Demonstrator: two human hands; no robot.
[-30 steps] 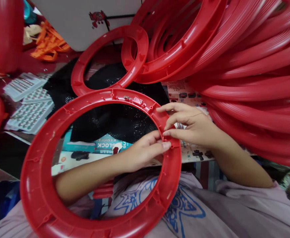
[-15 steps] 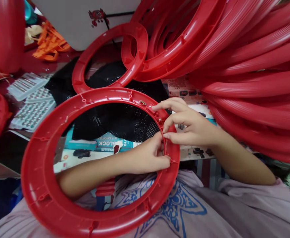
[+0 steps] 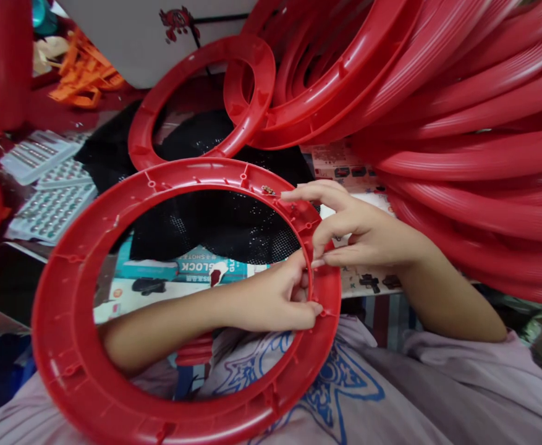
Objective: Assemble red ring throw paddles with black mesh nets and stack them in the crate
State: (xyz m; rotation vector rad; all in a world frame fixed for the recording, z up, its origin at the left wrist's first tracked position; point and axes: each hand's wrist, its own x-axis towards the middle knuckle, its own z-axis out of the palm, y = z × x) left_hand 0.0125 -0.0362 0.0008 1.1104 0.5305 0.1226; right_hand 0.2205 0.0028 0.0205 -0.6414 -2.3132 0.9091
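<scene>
A large red plastic ring (image 3: 64, 303), its hollow ribbed side facing up, rests tilted over my lap. My left hand (image 3: 285, 295) reaches through its opening and is closed around the right-hand rim, thumb on the channel and fingers partly hidden beneath. On the same stretch of rim is my right hand (image 3: 345, 232). Its index finger is stretched toward the far part of the channel, while the thumb and other fingertips come together low in the channel; anything pinched there is too small to make out. A little cluster of brassy bits, perhaps screws (image 3: 267, 190), lies in the channel beyond the index fingertip.
Stacked red rings (image 3: 474, 161) crowd the right side. A smaller red ring (image 3: 141, 133) leans behind, over black mesh cloth (image 3: 219, 222). At left are clear trays (image 3: 50, 210) of small metal parts and orange plastic pieces (image 3: 85, 71). A printed teal box sheet (image 3: 148, 266) lies underneath.
The thumb and lower fingers of my right hand have shifted slightly down and right along the rim. My left hand keeps its hold. The view has shifted a little.
</scene>
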